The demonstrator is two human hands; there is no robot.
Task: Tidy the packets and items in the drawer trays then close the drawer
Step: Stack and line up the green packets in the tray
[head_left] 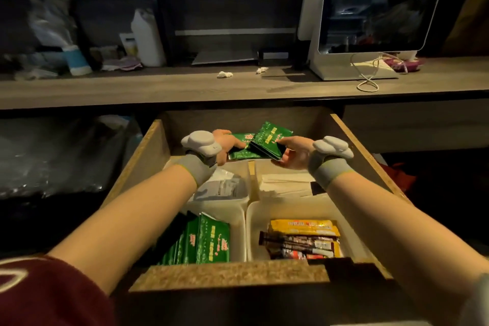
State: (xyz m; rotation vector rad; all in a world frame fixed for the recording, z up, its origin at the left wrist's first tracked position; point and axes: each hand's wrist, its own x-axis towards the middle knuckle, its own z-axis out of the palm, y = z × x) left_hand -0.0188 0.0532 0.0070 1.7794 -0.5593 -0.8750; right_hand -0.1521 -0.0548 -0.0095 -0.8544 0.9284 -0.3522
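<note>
The wooden drawer point(148, 156) stands pulled out below the desk. At its back, my right hand point(293, 153) grips a small stack of green packets point(270, 140), tilted up. My left hand point(225, 143) rests on more green packets point(239, 153) lying flat at the drawer's back; its fingers press on them. A white tray point(238, 230) at the front left holds a row of upright green packets point(209, 241). The front right tray point(254, 222) holds yellow and brown sachets point(304, 241). Behind these, one tray holds a grey-white pouch point(225, 188), another white paper sachets point(285, 184).
The drawer's chipboard front edge point(232, 275) is nearest to me. On the desk above stand a monitor point(370, 8) with a looped white cable point(367, 79), a white bottle point(146, 34), crumpled tissue bits point(225, 74) and clutter at the left.
</note>
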